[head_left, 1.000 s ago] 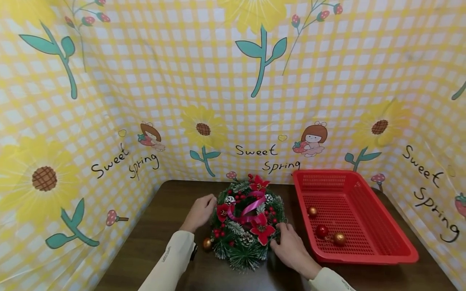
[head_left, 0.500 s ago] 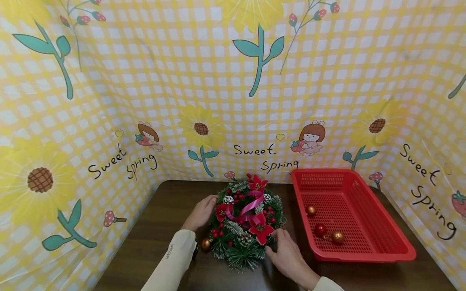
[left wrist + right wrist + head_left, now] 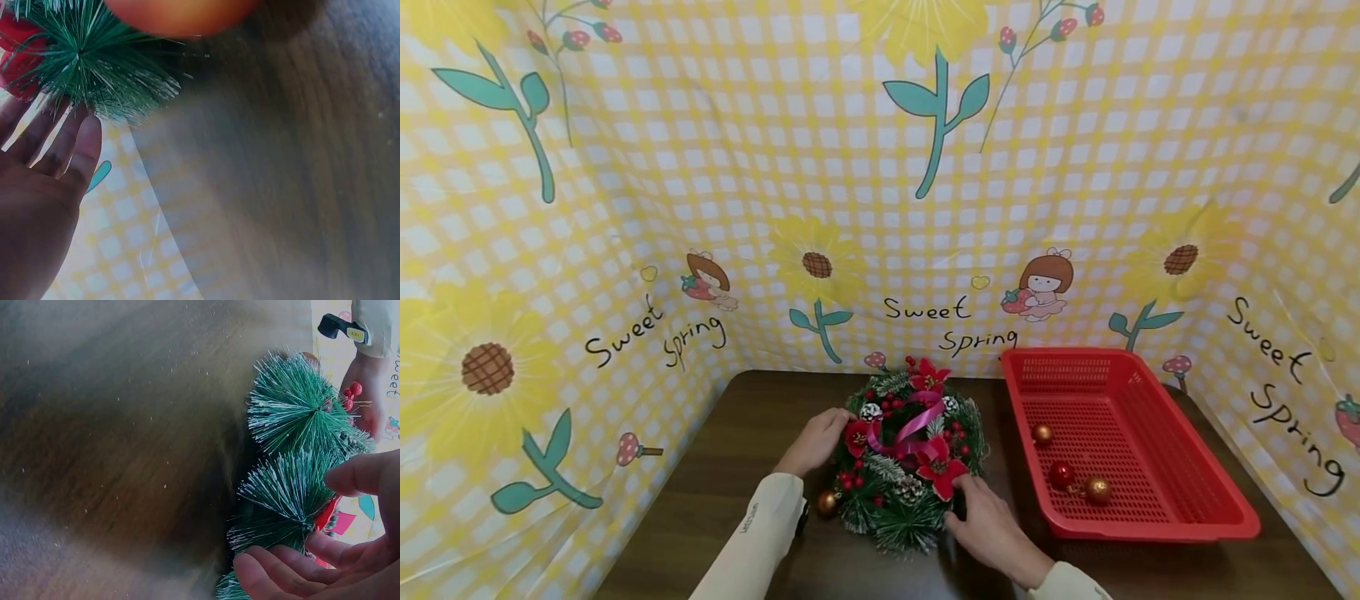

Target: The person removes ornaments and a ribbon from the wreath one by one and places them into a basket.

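A yellow-and-white checked cloth [image 3: 760,167] with printed flowers and the words "Sweet Spring" covered the background on all visible sides. In front of it was a dark brown wooden surface [image 3: 722,467].

The biggest object on this surface was a red plastic basket [image 3: 1150,530], which stood at the person's right side. Its bottom was perforated, and it contained three balls, all in its left half. The basket was near the wreath [image 3: 891,472], but apart from it. The wreath lay on the surface, in the middle, between the two hands.

The right hand [image 3: 996,525] was at the near right edge of the wreath; its fingers were relaxed and not closed, with the thumb apart from them. The left hand [image 3: 816,442] touched the left edge with fingers almost straight.

On the wreath there were red flowers [image 3: 942,471], a loop of pink ribbon [image 3: 927,415], pine cones [image 3: 910,490] and small red berries [image 3: 850,481].

Of the balls in the basket, the larger gold ball [image 3: 1097,489] lay just beside the red ball [image 3: 1062,474], and the smaller gold ball [image 3: 1042,434] lay farther back, near the left wall. Another golden ball [image 3: 827,502] was outside the basket, at the left edge of the wreath; I cannot tell if it was attached.
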